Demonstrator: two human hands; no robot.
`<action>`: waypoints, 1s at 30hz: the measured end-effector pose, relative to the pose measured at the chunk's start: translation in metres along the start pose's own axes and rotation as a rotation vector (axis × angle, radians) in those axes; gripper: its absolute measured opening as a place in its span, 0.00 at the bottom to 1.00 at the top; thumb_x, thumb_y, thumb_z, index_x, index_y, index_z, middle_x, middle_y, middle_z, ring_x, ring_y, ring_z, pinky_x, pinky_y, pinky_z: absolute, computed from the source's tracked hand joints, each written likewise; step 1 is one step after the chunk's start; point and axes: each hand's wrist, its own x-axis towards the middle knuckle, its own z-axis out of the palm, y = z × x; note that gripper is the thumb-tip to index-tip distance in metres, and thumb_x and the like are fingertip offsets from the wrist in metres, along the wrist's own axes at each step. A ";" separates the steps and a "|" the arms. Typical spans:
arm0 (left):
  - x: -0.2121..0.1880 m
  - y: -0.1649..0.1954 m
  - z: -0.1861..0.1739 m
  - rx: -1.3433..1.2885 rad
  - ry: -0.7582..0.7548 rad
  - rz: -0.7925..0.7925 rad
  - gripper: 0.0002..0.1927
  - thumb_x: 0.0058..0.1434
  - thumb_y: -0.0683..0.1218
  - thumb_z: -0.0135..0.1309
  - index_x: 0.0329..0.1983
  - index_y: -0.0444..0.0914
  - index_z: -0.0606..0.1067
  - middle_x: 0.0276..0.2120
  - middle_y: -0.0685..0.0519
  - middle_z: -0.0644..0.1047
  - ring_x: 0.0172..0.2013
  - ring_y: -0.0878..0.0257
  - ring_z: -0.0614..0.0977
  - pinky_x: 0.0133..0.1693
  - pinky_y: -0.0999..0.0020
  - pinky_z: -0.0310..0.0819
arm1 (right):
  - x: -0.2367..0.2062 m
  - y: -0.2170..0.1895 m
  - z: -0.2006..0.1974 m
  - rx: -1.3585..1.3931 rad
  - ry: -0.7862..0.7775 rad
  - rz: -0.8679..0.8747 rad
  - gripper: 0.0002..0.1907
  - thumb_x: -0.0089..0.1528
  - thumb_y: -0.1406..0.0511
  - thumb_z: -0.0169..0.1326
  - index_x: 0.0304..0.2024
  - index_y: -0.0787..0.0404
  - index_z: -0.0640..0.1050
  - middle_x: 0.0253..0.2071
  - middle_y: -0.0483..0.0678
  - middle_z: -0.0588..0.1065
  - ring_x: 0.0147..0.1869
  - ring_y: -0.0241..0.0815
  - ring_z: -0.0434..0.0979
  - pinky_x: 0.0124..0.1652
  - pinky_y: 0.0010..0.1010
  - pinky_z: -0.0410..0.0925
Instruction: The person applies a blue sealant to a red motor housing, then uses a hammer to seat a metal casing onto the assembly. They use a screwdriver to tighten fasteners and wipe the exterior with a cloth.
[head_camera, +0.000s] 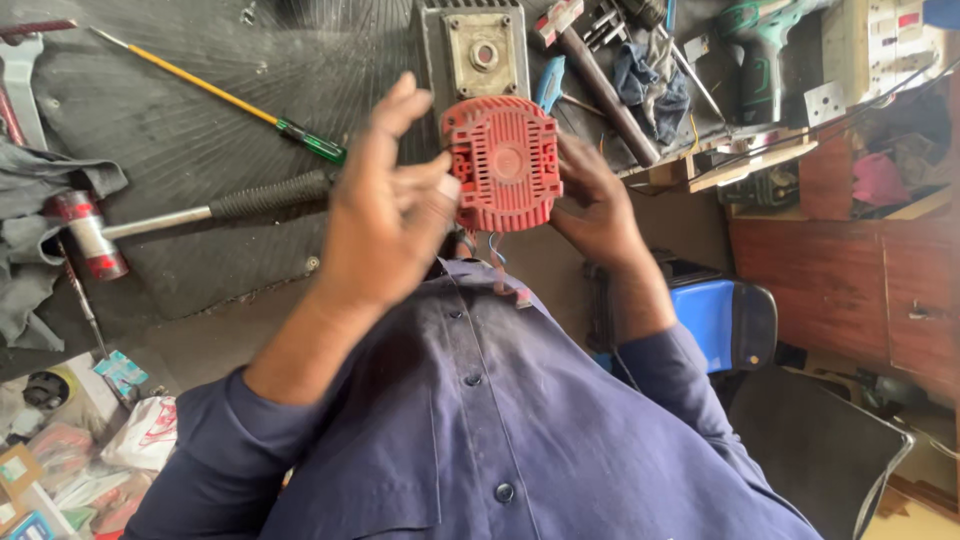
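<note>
Dark rubber matting (200, 130) covered the table, and tools lay scattered over it. At the centre of the view the person held a red ribbed plastic cover (503, 163), roughly round with slotted vents, up in the air above their chest and clear of the table. The right hand (597, 200) gripped it from the 3 o'clock side, fingers curled behind its edge and thumb against the rim. The left hand (385, 210) stood at the cover's 9 o'clock side, fingers loosely spread and raised, with the fingertips near or touching the cover's left edge; whether it truly pinched the cover could not be told because of motion blur. Thin wires (497, 255) hung from the cover at 6 o'clock.

Just behind the cover, at 12 o'clock, sat a grey metal motor housing (475, 55) with a round bore. At 9 o'clock lay a hammer (190, 215) with a black ribbed grip and red-banded head, and toward 10 o'clock a screwdriver (230, 100) with a yellow shaft and green handle. At 1 o'clock lay another hammer (600, 80), a blue rag (650, 85) and a green cordless drill (765, 50). A blue chair (725, 320) stood at 4 o'clock, and the person's navy buttoned shirt (480, 430) filled the lower view.
</note>
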 end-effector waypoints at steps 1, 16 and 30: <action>0.001 -0.006 -0.005 -0.019 -0.036 0.023 0.30 0.68 0.41 0.51 0.72 0.34 0.58 0.72 0.38 0.63 0.64 0.44 0.79 0.63 0.61 0.78 | -0.008 -0.009 -0.002 0.058 0.045 0.014 0.42 0.63 0.65 0.64 0.76 0.66 0.62 0.76 0.57 0.63 0.79 0.54 0.69 0.74 0.43 0.65; 0.014 -0.082 0.013 -0.056 -0.039 0.243 0.22 0.76 0.35 0.43 0.72 0.35 0.63 0.67 0.42 0.75 0.67 0.53 0.78 0.65 0.62 0.76 | 0.004 -0.064 -0.001 -0.706 0.226 -0.019 0.52 0.64 0.54 0.67 0.78 0.66 0.52 0.73 0.62 0.57 0.78 0.59 0.61 0.73 0.44 0.61; 0.026 -0.093 0.059 0.575 0.058 0.148 0.39 0.59 0.58 0.70 0.65 0.33 0.69 0.61 0.40 0.69 0.63 0.44 0.70 0.63 0.53 0.66 | 0.018 -0.015 -0.083 0.251 0.248 0.320 0.42 0.61 0.63 0.61 0.74 0.59 0.59 0.57 0.50 0.75 0.58 0.39 0.77 0.55 0.31 0.71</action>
